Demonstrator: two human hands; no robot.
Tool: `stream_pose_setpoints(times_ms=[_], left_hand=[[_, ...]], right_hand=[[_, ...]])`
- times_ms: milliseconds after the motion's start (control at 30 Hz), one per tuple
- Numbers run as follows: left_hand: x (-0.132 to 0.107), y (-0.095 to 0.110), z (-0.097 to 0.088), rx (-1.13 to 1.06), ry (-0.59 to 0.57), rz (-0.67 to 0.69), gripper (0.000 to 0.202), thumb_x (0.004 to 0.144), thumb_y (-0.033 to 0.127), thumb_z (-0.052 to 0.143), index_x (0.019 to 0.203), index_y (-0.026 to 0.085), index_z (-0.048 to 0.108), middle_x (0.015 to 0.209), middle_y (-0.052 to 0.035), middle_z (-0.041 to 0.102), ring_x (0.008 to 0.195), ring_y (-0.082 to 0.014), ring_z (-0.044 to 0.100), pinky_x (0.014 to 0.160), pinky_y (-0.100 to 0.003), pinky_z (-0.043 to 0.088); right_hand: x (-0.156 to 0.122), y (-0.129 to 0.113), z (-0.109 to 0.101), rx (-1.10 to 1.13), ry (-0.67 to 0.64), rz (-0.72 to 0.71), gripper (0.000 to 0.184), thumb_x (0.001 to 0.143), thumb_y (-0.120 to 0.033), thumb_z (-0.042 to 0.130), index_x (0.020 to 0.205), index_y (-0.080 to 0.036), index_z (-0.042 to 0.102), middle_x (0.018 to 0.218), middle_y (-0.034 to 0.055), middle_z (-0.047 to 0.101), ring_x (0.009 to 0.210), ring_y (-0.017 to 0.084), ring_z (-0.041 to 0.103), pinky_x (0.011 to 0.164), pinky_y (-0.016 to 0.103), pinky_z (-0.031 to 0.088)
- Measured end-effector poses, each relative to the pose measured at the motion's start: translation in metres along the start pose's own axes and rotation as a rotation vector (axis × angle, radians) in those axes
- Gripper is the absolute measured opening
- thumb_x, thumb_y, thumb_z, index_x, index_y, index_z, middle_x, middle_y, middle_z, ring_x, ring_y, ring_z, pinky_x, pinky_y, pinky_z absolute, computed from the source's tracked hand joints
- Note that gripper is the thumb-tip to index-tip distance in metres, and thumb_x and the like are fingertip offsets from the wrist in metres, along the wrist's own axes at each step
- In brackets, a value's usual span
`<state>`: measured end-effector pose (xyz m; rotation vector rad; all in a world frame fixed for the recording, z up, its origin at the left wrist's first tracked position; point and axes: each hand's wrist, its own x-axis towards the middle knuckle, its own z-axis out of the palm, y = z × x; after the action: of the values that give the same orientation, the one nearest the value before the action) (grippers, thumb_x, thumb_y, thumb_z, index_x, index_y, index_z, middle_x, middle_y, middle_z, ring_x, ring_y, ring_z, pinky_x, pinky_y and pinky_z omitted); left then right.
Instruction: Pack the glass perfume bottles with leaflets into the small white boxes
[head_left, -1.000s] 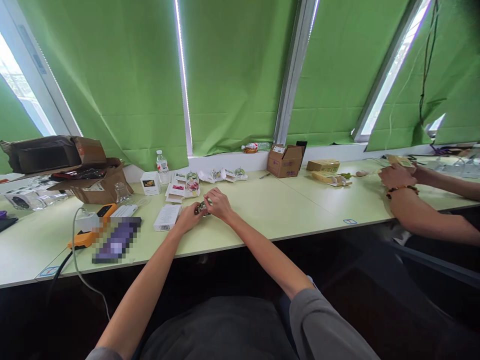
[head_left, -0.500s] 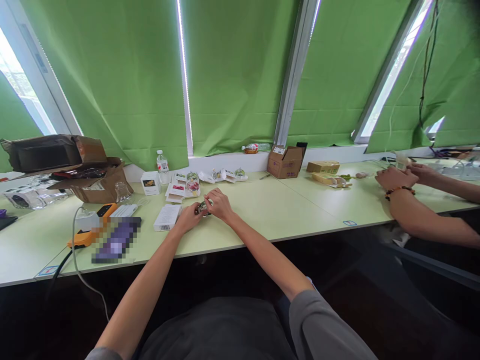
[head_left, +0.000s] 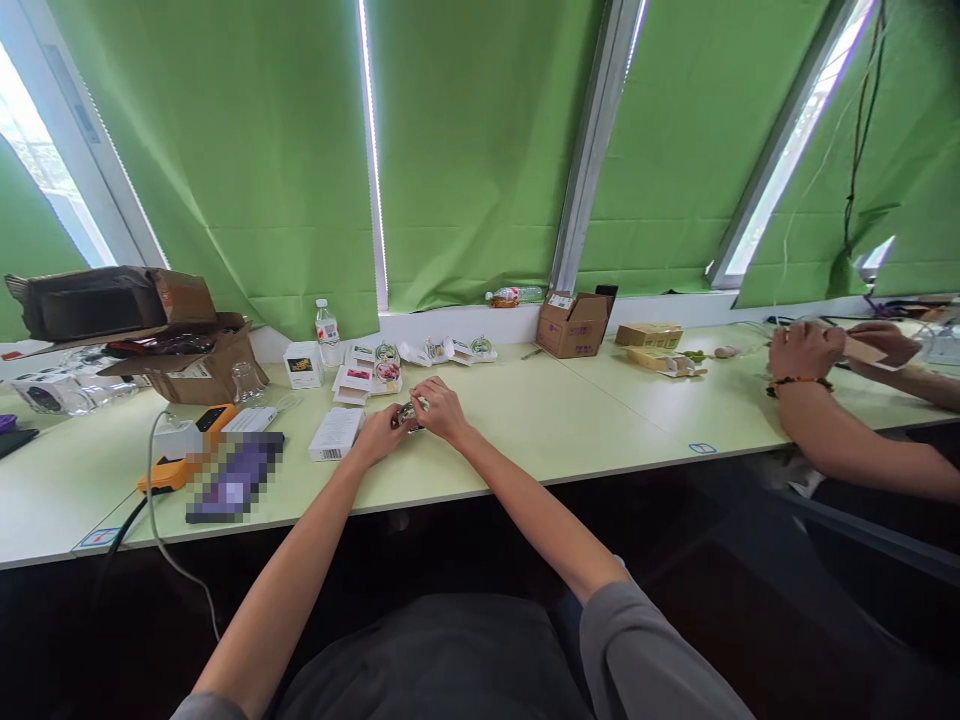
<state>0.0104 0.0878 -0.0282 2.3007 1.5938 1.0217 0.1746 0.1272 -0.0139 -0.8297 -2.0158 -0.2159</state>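
My left hand (head_left: 379,434) is closed round the near-left side of a small shiny object (head_left: 407,415), dark and silvery, just above the table. Its kind cannot be told, as fingers cover much of it. The fingers of my right hand (head_left: 441,408) are bent and pinched together at its upper right side; whatever sits between their tips is hidden. Beside my left wrist lies a white box (head_left: 337,434) with a barcode. Behind my hands is an opened white carton (head_left: 352,382) with a pink picture, next to a clear round piece (head_left: 387,370) with red and green in it.
More clear round pieces (head_left: 481,346) on white card lie at the back. A bottle (head_left: 327,338) and a white box (head_left: 303,367) stand behind left; a phone (head_left: 234,480) and an orange device (head_left: 172,472) lie left. At right, a co-worker's hands (head_left: 808,352) handle a pale flat piece.
My hands stay almost in place at the small shiny object. At the right, the co-worker's hands have moved apart, and a pale flat piece now shows between them.
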Motion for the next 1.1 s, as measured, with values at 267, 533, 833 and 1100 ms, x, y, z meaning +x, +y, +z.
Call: stream_pose_setpoints(times_ms=[267,533,833,1100], left_hand=[[-0.0008,-0.0019,0.0009,-0.009,0.005,0.005,0.034,0.088,0.050,0.048,0.086,0.018,0.059,0.066,-0.0005,0.055,0.057,-0.0144,0.044,0.053,-0.026,0.027],[-0.0001,-0.0020,0.0022,-0.011,0.013,0.000,0.032,0.088,0.048,0.050,0.088,0.017,0.060,0.069,-0.0018,0.058,0.058,-0.0147,0.046,0.054,-0.026,0.027],[-0.0007,-0.0030,0.0042,-0.025,0.031,-0.012,0.030,0.087,0.047,0.051,0.083,0.018,0.058,0.067,-0.0014,0.058,0.058,-0.0146,0.047,0.054,-0.026,0.027],[-0.0006,-0.0027,0.0038,-0.033,0.028,-0.017,0.030,0.087,0.047,0.052,0.083,0.018,0.058,0.068,-0.0018,0.059,0.058,-0.0146,0.047,0.054,-0.026,0.026]], right_hand=[[0.0011,0.0032,0.0033,0.006,-0.019,0.020,0.014,0.087,-0.016,0.053,0.082,-0.021,0.065,0.090,0.0056,0.070,0.090,0.020,0.060,0.073,0.030,0.047],[0.0049,0.0023,0.0051,-0.043,-0.007,0.019,0.012,0.085,-0.017,0.055,0.075,-0.020,0.061,0.083,0.0054,0.068,0.083,0.020,0.058,0.067,0.029,0.043],[0.0080,0.0046,0.0055,-0.040,-0.026,0.000,0.015,0.085,-0.019,0.053,0.071,-0.021,0.057,0.077,0.0051,0.064,0.079,0.020,0.056,0.067,0.029,0.042],[0.0072,0.0058,0.0062,-0.014,-0.037,-0.004,0.013,0.086,-0.018,0.053,0.073,-0.021,0.056,0.079,0.0053,0.064,0.081,0.020,0.056,0.070,0.030,0.043]])
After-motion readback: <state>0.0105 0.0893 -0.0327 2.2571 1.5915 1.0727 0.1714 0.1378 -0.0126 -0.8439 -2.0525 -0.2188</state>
